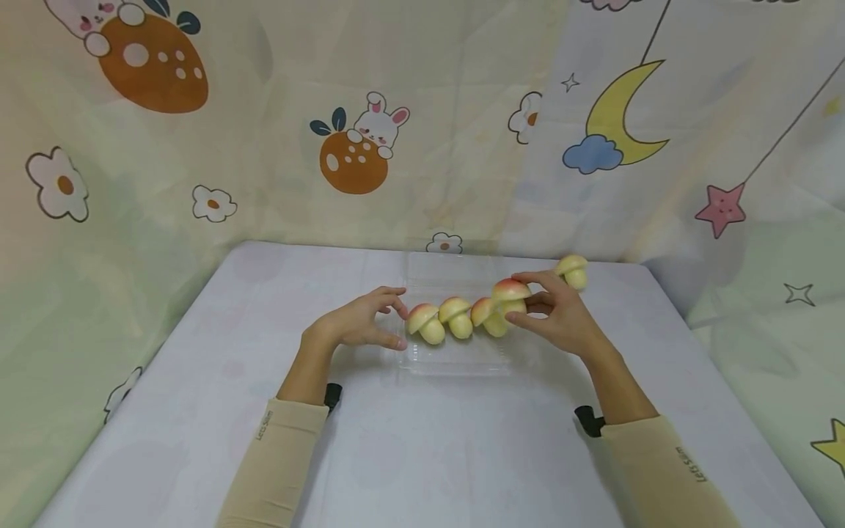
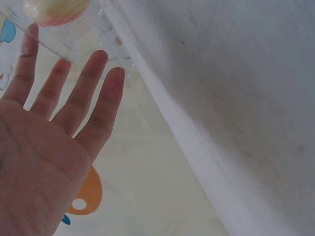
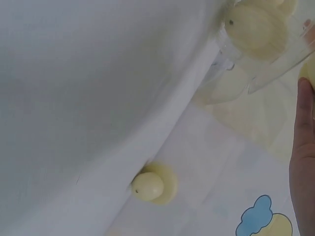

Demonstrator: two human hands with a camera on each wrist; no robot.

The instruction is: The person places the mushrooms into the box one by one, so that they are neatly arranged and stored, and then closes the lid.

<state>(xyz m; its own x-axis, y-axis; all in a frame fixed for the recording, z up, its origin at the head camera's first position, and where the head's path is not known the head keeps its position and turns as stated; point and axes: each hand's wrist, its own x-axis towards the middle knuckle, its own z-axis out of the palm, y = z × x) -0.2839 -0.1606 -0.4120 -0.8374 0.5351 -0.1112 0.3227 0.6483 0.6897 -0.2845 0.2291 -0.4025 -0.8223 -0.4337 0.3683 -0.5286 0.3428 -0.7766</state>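
Note:
In the head view a clear plastic box (image 1: 455, 361) stands on the table with several toy mushrooms in a row inside; one is the leftmost mushroom (image 1: 425, 324), with a reddish cap and pale yellow stem. My right hand (image 1: 561, 315) pinches another red-capped mushroom (image 1: 511, 292) between thumb and fingers, over the box's right end. At the box's left side is my left hand (image 1: 361, 320), fingers spread and nothing in its grasp. The left wrist view has its fingertips (image 2: 114, 81) right by the clear wall. One more mushroom (image 1: 573, 271) lies behind the right hand.
A white cloth covers the table (image 1: 422, 447). Behind it hangs a patterned curtain (image 1: 455, 147) with rabbits, flowers and a moon. In the right wrist view the loose mushroom (image 3: 148, 186) sits near the table's far edge, away from the box.

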